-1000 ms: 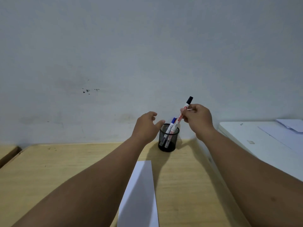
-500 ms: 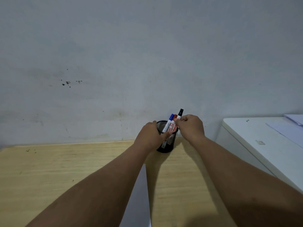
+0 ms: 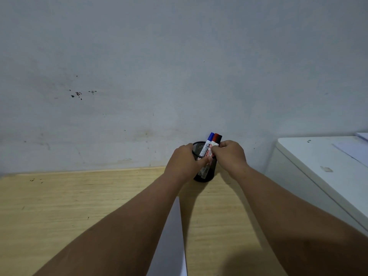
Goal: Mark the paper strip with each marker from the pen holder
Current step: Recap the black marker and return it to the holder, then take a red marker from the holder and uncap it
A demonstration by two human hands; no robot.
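A black mesh pen holder (image 3: 205, 174) stands on the wooden desk near the wall. Three markers stick out of it: a blue-capped marker (image 3: 208, 143), a red-capped marker (image 3: 215, 138) and a black-capped marker (image 3: 219, 137). My left hand (image 3: 184, 161) wraps the holder's left side, thumb across its front. My right hand (image 3: 231, 154) pinches the markers at the holder's rim; which marker it grips I cannot tell. A white paper strip (image 3: 171, 242) lies on the desk between my forearms, partly hidden by the left arm.
The wooden desk (image 3: 79, 206) meets a grey wall (image 3: 179, 76) just behind the holder. A white cabinet (image 3: 322, 168) with sheets of paper (image 3: 356, 150) on top stands at the right, higher than the desk.
My right hand lowered the black-capped marker into the holder beside the other two. My left hand closed onto the holder's side. The view shifted slightly.
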